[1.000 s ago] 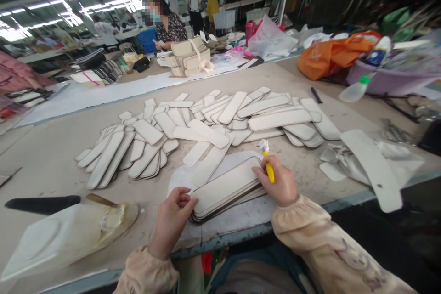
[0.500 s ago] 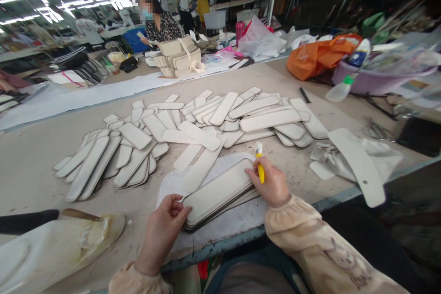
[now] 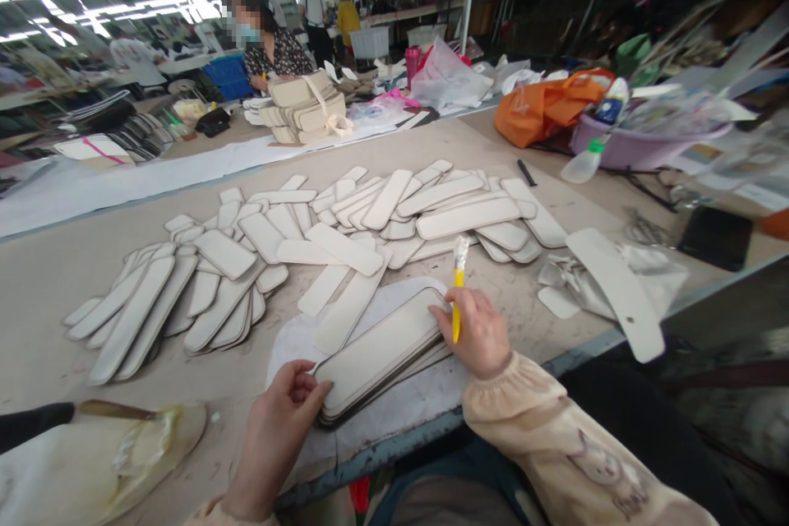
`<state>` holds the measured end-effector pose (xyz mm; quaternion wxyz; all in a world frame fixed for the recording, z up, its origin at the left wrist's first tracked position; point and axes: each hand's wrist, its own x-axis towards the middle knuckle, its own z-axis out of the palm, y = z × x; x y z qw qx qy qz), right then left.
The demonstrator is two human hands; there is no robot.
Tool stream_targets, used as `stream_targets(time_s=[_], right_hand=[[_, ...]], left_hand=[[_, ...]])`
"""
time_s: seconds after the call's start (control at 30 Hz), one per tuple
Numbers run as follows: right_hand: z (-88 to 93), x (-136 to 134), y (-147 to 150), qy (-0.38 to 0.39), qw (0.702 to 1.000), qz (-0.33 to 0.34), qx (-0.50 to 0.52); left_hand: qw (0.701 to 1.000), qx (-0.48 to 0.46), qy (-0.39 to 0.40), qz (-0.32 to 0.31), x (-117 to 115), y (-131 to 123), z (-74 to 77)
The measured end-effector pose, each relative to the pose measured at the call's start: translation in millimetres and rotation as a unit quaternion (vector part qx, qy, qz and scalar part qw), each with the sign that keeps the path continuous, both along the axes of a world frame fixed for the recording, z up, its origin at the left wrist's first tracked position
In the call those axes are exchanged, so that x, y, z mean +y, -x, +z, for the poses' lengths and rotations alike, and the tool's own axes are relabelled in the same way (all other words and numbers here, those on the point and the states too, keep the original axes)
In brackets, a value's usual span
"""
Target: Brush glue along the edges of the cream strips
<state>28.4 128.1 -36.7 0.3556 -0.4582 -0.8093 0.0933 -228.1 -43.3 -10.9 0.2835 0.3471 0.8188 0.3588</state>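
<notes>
A stack of long pale panels [image 3: 382, 353] with rounded ends and dark edges lies at the front of the table on a white sheet [image 3: 287, 341]. My left hand [image 3: 277, 415] pinches the stack's near left end, thumb on the top panel and fingers curled at its edge. At the far right end, my right hand [image 3: 479, 333] touches the panel with thumb and fingertips. The same hand is closed round a small brush [image 3: 458, 279] with a yellow handle; its bristles point up and are coated white. How many panels the left fingers grip is hidden.
Many loose pale panels [image 3: 265, 238] spread behind the stack. At lower left lies a cut-open white container [image 3: 62, 468] with a brown stick [image 3: 117, 409]. A purple basin [image 3: 641, 144] and an orange bag [image 3: 542, 111] stand right. A co-worker [image 3: 277, 49] sits across the table.
The view has shifted slightly right. The brush has turned more upright in my right hand. Both hands stay at the ends of the stack.
</notes>
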Motion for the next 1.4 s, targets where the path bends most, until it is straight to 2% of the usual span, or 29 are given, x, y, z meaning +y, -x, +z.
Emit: stream_targets(time_s=[0.1, 0.2, 0.3, 0.43, 0.6, 0.8, 0.97, 1.1, 1.2, 1.3, 1.4], right_hand=[[5.4, -16.5, 7.5, -0.055, 0.990, 0.127, 0.002], [2.4, -37.5, 22.7, -0.073, 0.961, 0.265, -0.011], [-6.5, -49.3, 32.8, -0.055, 0.944, 0.322, -0.053], [-13.0, -42.0, 25.0, -0.021, 0.961, 0.270, -0.064], [-9.5, -21.5, 3.5, -0.015, 0.981, 0.188, -0.053], [-6.8, -14.3, -3.0, -0.004, 0.985, 0.167, -0.034], [-12.0, -10.9, -5.2, -0.006, 0.987, 0.159, -0.008], [-18.9, -2.8, -8.6, -0.011, 0.998, 0.055, 0.021], [-20.8, 3.5, -8.3, 0.021, 1.000, -0.018, 0.005], [-18.2, 6.5, -5.7, 0.074, 0.996, -0.050, -0.003], [-15.0, 7.1, -3.8, 0.094, 0.994, -0.048, 0.019]], left_hand=[[1.000, -0.007, -0.007, 0.006, 0.1, 1.2, -1.9], [1.000, -0.010, -0.006, -0.001, 0.7, 2.6, -1.9], [1.000, -0.010, -0.001, -0.007, 0.9, 3.8, -1.2], [1.000, -0.002, 0.026, -0.016, 0.7, 5.6, -2.7], [0.998, 0.003, 0.049, -0.037, 0.2, 8.5, -6.0], [0.996, 0.044, 0.053, -0.047, -0.7, 4.4, -2.5], [0.998, 0.048, 0.021, -0.025, -0.7, -5.0, 0.5], [0.998, 0.062, -0.003, -0.017, -4.7, -8.8, -2.5], [0.995, 0.096, -0.020, -0.028, -8.9, -9.1, -6.5], [0.989, 0.133, -0.034, -0.046, -10.4, -8.9, -10.2], [0.985, 0.154, -0.055, -0.047, -8.3, -11.4, -11.2]])
